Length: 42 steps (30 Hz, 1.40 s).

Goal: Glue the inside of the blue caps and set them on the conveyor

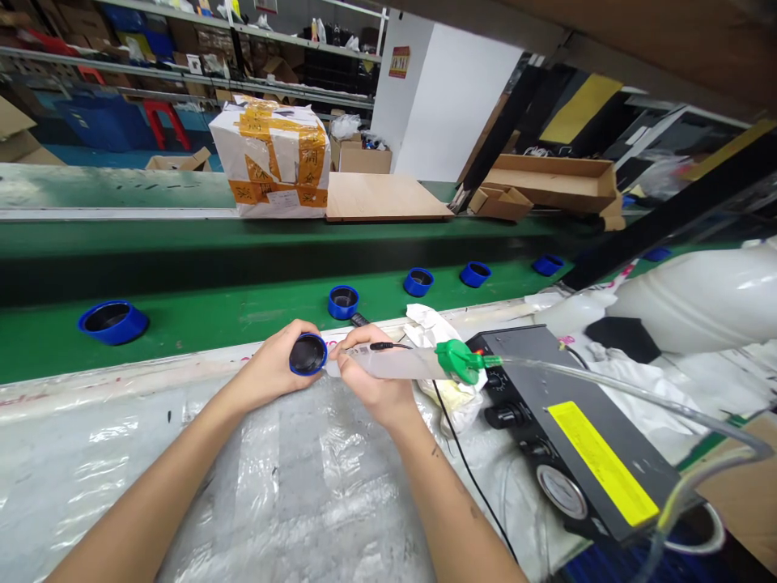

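Note:
My left hand (273, 368) is closed around a blue cap (307, 355), its dark hollow turned toward me. My right hand (369, 380) grips a clear dispensing syringe (397, 363) with a green end piece (458, 360); its tip points into the cap's side. A clear hose (607, 389) runs from the green piece off to the right. Both hands hover over a plastic-covered bench (182, 470) at the edge of a green conveyor belt (212, 316).
Several blue caps, such as one (112, 321) at left and one (343, 301) just beyond my hands, lie on the belt. A black controller box (564, 421) with a yellow label sits right. A taped carton (273, 158) and wooden board (382, 197) stand behind the belt.

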Motion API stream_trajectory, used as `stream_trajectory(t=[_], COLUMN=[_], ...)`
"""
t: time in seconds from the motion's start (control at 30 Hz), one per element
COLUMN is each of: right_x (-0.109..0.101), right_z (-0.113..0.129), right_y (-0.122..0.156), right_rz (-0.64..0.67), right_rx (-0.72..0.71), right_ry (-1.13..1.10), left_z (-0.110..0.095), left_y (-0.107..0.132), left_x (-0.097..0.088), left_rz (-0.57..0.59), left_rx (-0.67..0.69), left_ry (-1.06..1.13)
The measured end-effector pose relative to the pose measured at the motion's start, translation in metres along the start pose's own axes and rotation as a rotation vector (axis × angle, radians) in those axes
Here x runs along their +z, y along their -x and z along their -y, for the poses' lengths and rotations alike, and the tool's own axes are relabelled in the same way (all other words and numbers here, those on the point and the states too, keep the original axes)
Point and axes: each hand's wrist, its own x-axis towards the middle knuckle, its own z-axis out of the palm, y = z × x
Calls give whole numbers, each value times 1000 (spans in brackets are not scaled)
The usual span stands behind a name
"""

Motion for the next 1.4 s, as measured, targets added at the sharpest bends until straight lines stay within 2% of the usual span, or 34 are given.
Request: stream_trajectory(t=[0.33, 0.93, 1.4], right_x=[5, 14, 20], right_z=[1, 6, 4], right_y=[2, 5, 9], right_rz=[36, 55, 48], right_rx=[16, -68, -77], right_ry=[-29, -58, -104], left_z=[-1, 0, -1], left_y=[-1, 1, 1], left_x=[-1, -4, -6], left_rz=[18, 58, 83], left_rx=[-6, 45, 10], left_ry=[-4, -7, 54])
